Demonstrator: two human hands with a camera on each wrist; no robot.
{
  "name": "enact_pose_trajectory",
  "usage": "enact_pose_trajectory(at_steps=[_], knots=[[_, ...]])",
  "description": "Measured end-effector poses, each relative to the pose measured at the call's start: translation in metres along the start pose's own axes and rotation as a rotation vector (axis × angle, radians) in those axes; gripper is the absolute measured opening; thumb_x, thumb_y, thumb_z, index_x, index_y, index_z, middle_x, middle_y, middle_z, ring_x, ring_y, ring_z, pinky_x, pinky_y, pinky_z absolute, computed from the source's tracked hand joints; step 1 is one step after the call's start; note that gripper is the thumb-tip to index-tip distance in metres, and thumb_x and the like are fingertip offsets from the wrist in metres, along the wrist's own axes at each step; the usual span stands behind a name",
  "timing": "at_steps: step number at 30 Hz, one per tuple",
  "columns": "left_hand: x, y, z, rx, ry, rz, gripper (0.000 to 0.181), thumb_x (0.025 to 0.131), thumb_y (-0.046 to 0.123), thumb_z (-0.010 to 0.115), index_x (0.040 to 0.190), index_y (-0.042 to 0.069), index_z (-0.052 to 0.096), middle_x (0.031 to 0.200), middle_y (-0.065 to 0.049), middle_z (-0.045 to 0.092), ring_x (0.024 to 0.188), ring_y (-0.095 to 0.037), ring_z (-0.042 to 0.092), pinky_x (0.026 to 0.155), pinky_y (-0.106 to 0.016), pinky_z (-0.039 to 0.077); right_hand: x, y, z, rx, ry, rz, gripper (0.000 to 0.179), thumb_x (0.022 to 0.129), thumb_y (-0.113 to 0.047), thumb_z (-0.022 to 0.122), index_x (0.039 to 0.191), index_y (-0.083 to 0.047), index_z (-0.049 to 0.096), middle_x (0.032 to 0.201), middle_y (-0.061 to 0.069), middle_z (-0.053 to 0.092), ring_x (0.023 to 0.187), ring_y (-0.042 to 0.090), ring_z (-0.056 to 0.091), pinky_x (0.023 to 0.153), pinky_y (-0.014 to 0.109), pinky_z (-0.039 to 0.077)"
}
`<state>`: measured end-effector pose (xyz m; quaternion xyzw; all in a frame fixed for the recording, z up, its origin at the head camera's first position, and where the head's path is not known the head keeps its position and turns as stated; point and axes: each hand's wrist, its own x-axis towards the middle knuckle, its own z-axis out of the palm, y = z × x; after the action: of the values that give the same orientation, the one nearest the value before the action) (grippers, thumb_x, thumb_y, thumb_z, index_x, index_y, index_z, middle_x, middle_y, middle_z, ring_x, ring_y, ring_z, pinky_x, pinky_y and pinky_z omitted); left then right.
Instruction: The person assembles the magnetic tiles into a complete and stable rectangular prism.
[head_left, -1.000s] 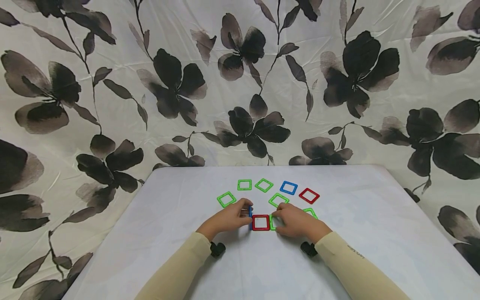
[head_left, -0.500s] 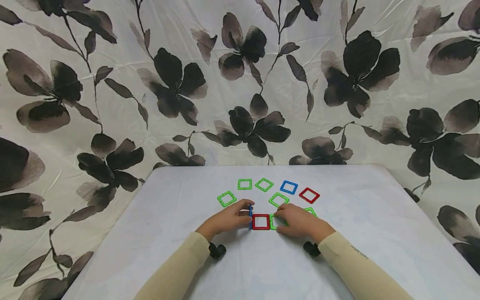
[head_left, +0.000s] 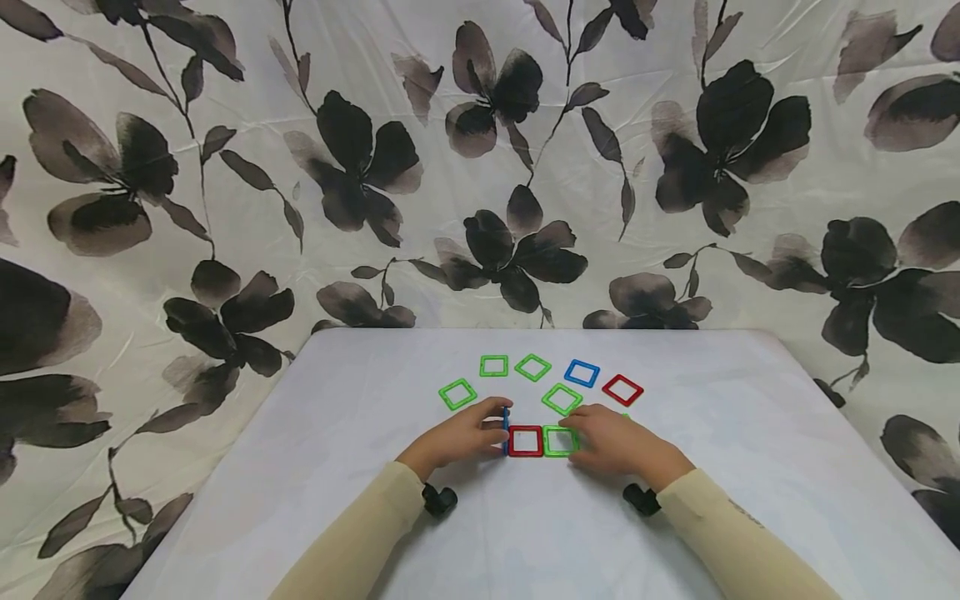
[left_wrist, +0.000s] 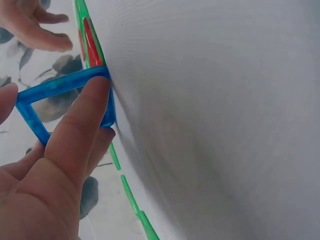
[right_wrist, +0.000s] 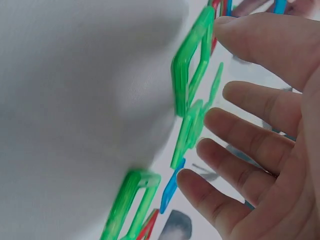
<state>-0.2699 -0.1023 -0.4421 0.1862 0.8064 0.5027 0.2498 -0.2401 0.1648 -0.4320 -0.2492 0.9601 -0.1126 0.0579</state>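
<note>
My left hand [head_left: 459, 440] holds a blue square magnetic tile [left_wrist: 55, 87], an open frame standing on edge, between thumb and fingers. The tile's lower edge meets the left side of a red square tile [head_left: 526, 454] lying flat. Against the red one's right side lies a green square tile [head_left: 557, 455]. Just right of that green tile hovers my right hand [head_left: 628, 448]. In the right wrist view its fingers [right_wrist: 250, 132] are spread and loosely extended, gripping nothing; the thumb tip appears close to the green tile, and I cannot tell whether it touches.
Behind the hands, several loose tiles lie flat in an arc: green tiles [head_left: 457, 382], a blue one [head_left: 582, 363] and a red one [head_left: 623, 378]. Another green tile is mostly hidden behind my right hand. White cloth [head_left: 375, 367] covers the table, before a floral curtain [head_left: 480, 175].
My right hand has let go of the flat green tile and drawn slightly right, uncovering more of it. The left hand keeps holding the blue tile upright. The head view has shifted slightly.
</note>
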Motion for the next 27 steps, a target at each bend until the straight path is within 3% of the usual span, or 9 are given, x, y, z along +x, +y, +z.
enact_pose_trajectory(at_steps=[7,20,27], knots=[[0.000,-0.001,0.000,-0.012,0.008,-0.004,0.055,0.096,0.012,0.056,0.147,0.010,0.035,0.155,-0.013,0.032,0.140,-0.032,0.040,0.094,-0.039,0.054,-0.006,0.012,-0.003,-0.008,0.021,-0.003,0.049,0.085,-0.032,0.074,0.129,-0.013,0.063,0.129,0.005,0.059,0.123,0.024,0.053,0.104,0.044,0.046],[-0.001,-0.001,0.000,-0.043,-0.008,0.002,0.056,0.097,0.010,0.056,0.148,0.010,0.034,0.155,-0.008,0.032,0.142,-0.031,0.037,0.096,-0.040,0.053,-0.016,0.029,-0.005,-0.014,0.027,0.063,0.045,0.084,-0.030,0.074,0.124,-0.011,0.065,0.125,0.006,0.061,0.119,0.026,0.055,0.104,0.046,0.046],[0.000,-0.004,0.000,-0.081,-0.014,0.002,0.056,0.097,0.009,0.055,0.148,0.010,0.033,0.156,-0.009,0.029,0.143,-0.032,0.035,0.096,-0.041,0.053,-0.023,0.039,-0.004,-0.027,0.045,0.032,0.037,0.083,-0.023,0.075,0.117,-0.009,0.068,0.116,0.005,0.063,0.106,0.021,0.058,0.096,0.044,0.050]])
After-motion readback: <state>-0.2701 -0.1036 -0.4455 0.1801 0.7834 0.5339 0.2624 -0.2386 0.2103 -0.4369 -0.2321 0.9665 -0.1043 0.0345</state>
